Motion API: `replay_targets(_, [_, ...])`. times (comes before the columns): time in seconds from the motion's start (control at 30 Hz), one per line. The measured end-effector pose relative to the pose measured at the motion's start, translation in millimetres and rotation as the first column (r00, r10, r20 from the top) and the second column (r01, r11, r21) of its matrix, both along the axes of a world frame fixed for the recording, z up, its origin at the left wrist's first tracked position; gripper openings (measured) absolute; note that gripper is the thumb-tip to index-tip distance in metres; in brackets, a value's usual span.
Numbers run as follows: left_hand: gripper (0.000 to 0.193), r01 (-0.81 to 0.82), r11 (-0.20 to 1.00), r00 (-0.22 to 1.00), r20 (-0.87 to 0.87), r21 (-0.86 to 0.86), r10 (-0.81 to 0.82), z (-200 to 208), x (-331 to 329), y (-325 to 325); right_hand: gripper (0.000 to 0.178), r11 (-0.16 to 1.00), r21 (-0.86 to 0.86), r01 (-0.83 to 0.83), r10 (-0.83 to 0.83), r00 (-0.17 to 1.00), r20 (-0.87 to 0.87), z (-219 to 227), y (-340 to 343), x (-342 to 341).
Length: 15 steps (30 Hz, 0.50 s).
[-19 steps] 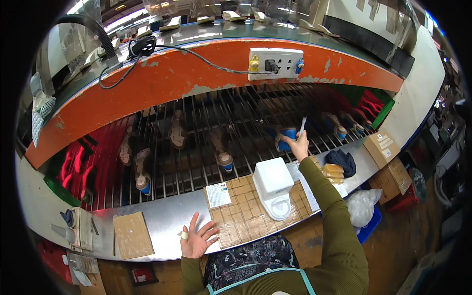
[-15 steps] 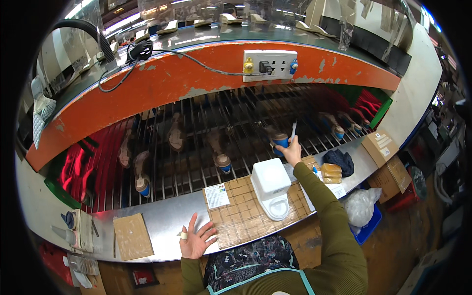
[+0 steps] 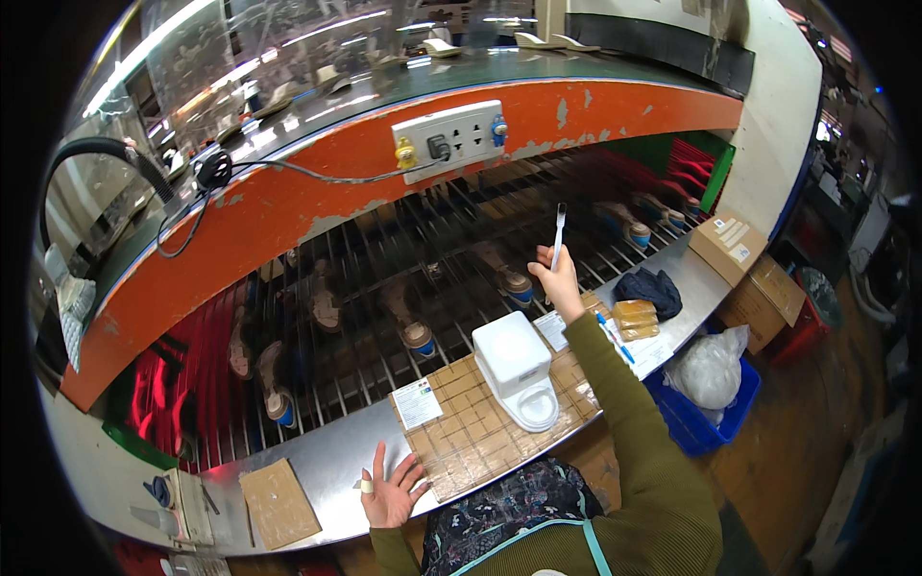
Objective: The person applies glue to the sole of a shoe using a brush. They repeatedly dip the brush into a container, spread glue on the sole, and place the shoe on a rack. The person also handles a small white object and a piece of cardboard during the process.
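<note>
My right hand (image 3: 559,280) is closed on the handle of a slim white brush (image 3: 559,228), which points up and away over the metal rods. Just left of that hand, a brown shoe piece with a blue end (image 3: 517,285) lies on the rods, apart from my fingers. More such shoe pieces (image 3: 417,336) rest along the rods to the left. My left hand (image 3: 391,497) hovers open, palm up, fingers spread, over the front ledge by the cardboard mat (image 3: 451,451); one finger has a pale wrap. A white dispenser with a round cup (image 3: 514,355) stands on the mat.
An orange beam with a white socket panel (image 3: 449,142) spans above the rods (image 3: 365,365). Right of the mat are yellowish blocks (image 3: 635,319), dark cloth (image 3: 649,291) and a cardboard box (image 3: 726,248). A cardboard piece (image 3: 279,504) lies left; a blue bin (image 3: 706,432) stands below right.
My right hand has come off the blue-ended shoe piece and lifted away with the brush. The view has turned and shifted. My left hand stays open near the mat.
</note>
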<state>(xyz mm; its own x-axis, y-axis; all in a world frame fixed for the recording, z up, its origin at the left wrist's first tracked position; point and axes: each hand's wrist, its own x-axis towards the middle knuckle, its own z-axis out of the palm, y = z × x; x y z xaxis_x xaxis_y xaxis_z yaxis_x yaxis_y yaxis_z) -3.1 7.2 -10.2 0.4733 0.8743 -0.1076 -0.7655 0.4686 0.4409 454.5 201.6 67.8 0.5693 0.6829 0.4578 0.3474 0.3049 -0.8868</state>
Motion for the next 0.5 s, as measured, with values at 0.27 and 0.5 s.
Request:
replay_targets(0.27, [0.066, -0.043, 0.999, 0.998, -0.037, -0.006, 0.043, -6, 5, 1, 0.011, 0.655, 0.282, -0.701, 0.755, 0.589, -0.290, -4, -173, -143])
replay_targets(0.5, [0.051, -0.163, 0.942, 0.928, -0.280, 0.292, 0.248, 3, 57, 21, 0.043, 0.221, 0.297, -0.929, 0.719, -0.050, -0.693, -97, -182, -235])
